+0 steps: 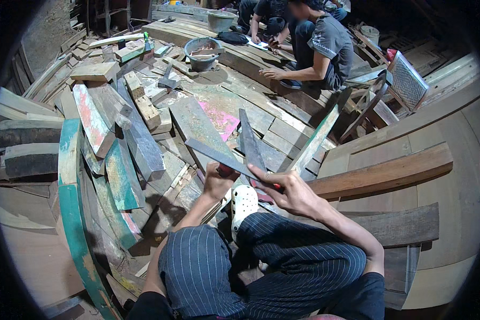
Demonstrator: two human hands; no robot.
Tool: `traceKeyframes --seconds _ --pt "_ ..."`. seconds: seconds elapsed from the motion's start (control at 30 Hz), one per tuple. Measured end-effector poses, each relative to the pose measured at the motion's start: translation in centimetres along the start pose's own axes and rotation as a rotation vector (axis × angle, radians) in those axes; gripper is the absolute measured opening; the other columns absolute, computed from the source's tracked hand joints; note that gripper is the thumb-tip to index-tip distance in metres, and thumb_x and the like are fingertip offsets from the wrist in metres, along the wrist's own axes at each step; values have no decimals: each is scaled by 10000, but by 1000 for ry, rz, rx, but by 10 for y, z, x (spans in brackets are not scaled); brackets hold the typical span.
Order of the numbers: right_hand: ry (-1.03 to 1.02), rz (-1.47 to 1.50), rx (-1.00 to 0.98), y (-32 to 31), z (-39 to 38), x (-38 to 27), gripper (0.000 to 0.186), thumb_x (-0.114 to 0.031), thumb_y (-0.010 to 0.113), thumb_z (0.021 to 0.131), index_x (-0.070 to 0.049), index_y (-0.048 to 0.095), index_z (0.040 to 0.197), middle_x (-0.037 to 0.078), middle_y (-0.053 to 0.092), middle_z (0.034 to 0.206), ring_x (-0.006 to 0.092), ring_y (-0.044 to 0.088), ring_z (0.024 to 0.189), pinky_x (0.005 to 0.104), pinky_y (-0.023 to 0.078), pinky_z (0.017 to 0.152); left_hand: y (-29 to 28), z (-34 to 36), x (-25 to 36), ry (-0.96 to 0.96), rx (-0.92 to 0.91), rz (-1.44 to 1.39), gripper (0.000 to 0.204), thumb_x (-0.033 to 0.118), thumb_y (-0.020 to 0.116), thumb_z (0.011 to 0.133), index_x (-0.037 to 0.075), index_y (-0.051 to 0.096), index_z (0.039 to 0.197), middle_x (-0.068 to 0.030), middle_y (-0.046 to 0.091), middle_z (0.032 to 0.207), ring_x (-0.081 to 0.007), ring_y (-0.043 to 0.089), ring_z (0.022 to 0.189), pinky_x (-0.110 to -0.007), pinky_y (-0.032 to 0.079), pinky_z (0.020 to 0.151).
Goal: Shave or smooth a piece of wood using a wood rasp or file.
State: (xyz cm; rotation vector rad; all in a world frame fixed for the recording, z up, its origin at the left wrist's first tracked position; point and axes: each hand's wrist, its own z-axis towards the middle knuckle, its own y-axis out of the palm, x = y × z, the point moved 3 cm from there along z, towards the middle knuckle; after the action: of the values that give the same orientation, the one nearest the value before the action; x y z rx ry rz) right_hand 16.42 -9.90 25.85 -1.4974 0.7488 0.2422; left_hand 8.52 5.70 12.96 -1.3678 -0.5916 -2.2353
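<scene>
A long flat grey metal blade [213, 154] slants across in front of me, from above my left hand down to my right hand. My left hand [216, 184] is closed round a red handle [225, 170], partly hidden by the fingers. With fingers bent at the blade's near end, my right hand [293, 193] grips it; a bit of red and black shows at the fingers. Just behind stands a second dark, tapering blade [250, 141], pointing away from me. Red parts show below it, near my white clog [245, 207]; how they join is hidden.
Wood offcuts, some painted teal [124, 181], pile up on the left. A wide plank [197, 125] and a pink sheet [218, 118] with sawdust lie ahead. A grey bucket [201, 56] stands beyond. Another person [325, 50] crouches at the far right. Curved brown timber [384, 172] lies right.
</scene>
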Motion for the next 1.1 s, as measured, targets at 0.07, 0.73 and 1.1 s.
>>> traceKeyframes --seconds 0.07,0.73,1.1 --pt "-38 29 -2 2 4 0 499 -125 597 901 -234 485 1374 255 659 994 361 668 904 420 517 758 0 -2 -12 -55 10 -16 63 45 700 784 -11 672 794 -58 656 678 -110 586 629 -312 445 573" --pt "-21 50 -6 10 4 7 461 -185 587 936 -212 481 1385 281 663 909 214 673 678 433 498 677 0 -4 -12 122 103 -190 30 6 670 784 -12 652 802 -55 646 696 -126 599 655 -303 453 603" --pt "-23 103 -13 9 3 3 470 -187 580 940 -206 462 1395 273 657 991 294 680 904 439 505 738 -2 -5 -15 26 32 -53 106 74 697 803 -16 642 794 -42 635 684 -106 579 647 -303 448 592"
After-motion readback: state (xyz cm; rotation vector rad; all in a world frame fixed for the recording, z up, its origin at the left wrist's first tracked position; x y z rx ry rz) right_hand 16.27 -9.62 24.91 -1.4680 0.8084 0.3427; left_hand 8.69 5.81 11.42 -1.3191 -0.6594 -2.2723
